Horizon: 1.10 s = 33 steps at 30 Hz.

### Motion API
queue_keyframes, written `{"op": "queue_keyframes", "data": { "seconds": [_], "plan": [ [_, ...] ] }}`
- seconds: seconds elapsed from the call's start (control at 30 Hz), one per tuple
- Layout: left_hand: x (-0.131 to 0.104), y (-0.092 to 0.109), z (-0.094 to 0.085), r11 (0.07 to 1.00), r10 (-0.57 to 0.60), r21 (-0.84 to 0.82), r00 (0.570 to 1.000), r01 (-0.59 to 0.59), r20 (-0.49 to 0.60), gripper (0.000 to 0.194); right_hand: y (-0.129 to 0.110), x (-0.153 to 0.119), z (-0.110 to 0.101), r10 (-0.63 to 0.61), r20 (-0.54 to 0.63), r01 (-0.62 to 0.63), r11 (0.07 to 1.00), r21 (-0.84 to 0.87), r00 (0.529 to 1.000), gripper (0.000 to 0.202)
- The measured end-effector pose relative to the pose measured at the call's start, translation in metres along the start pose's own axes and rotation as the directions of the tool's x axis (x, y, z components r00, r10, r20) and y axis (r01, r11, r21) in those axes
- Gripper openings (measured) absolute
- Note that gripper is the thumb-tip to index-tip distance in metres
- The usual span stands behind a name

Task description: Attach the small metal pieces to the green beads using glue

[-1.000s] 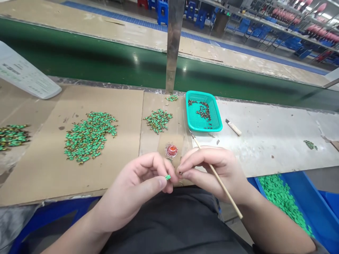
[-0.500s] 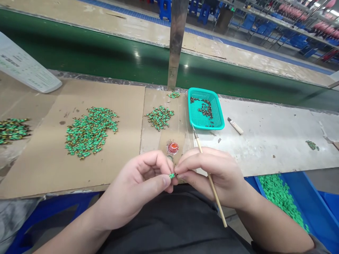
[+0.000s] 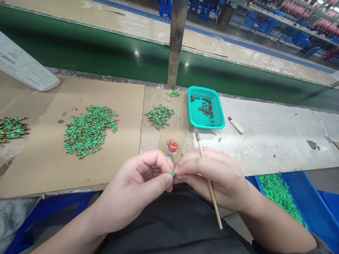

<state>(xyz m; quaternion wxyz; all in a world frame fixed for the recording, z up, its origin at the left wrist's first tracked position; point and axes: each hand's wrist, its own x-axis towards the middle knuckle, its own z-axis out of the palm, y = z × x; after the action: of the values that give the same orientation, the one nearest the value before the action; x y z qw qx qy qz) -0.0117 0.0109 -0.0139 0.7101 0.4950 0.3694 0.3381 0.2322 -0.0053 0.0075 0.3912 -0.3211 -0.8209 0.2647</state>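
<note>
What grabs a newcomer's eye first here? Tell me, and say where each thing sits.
First, probably, the turquoise basket at the back of the worktop, holding small dark pieces. Next comes the large green-and-gold heap on cardboard to the left. Then, front and centre, the left hand pinches a tiny green piece where it meets the right hand, which holds a thin wooden stick.

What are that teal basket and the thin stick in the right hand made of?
The basket looks like smooth molded plastic: evenly coloured, with perforated walls and rounded rim. The stick seems matte wood or bamboo, given its pale tan colour.
</note>
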Motion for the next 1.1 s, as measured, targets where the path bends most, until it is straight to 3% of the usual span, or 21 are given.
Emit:
{"op": "queue_keyframes", "data": {
  "seconds": [0.27, 0.43, 0.63, 1.1],
  "plan": [
    [-0.002, 0.004, 0.002, 0.997, -0.001, 0.079, 0.999, 0.004, -0.038, 0.016, -0.004, -0.001, -0.003, -0.039, 0.1, 0.055, 0.984, -0.167, 0.994, 0.02],
    [-0.001, 0.004, 0.001, 0.999, -0.001, 0.048, 1.0, 0.002, -0.027, 0.014, 0.002, -0.002, 0.003, -0.08, 0.02, 0.081, 0.994, -0.079, 0.997, 0.017],
    [-0.003, 0.005, 0.003, 0.998, 0.036, 0.045, 0.998, -0.033, -0.059, 0.017, 0.004, -0.001, 0.007, 0.081, -0.112, -0.074, 0.995, 0.063, 0.99, 0.017],
    [-0.005, 0.005, 0.002, 0.982, 0.134, 0.133, 0.991, -0.135, 0.011, 0.017, 0.003, -0.001, 0.006, -0.023, -0.032, 0.023, 1.0, 0.019, 0.999, 0.012]
  ]
}}
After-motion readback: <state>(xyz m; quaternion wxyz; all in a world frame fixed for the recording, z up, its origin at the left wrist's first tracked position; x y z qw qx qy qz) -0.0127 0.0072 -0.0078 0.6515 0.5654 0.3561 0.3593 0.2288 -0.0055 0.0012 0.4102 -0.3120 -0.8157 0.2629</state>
